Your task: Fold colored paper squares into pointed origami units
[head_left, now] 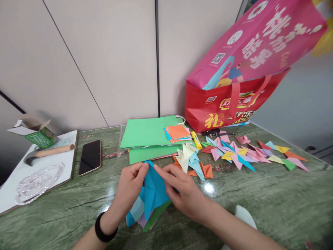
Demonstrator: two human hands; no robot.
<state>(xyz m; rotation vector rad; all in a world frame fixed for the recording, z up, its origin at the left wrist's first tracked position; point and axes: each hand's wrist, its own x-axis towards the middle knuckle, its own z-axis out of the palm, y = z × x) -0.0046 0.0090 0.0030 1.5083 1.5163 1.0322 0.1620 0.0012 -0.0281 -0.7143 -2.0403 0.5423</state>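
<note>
Between my hands is a blue sheet of origami paper (153, 189), creased and partly folded, its top corner upward. My left hand (134, 177) pinches that top corner between thumb and fingers. My right hand (179, 184) grips the sheet's right side, with the index finger laid along the upper edge; some of its fingers are behind the paper. Below the sheet lies a loose pile of coloured papers (158, 217) in green, purple and blue. Folded cream and light blue paper pieces (186, 156) rest just beyond my right hand.
Green sheets (148, 132) with small orange squares (178, 132) and a yellow glue stick (196, 140) lie at the back. Folded paper stars (236, 152) spread right, before a red bag (208, 111). Leftward are a phone (90, 157), a hammer (49, 151) and clear beads (37, 184).
</note>
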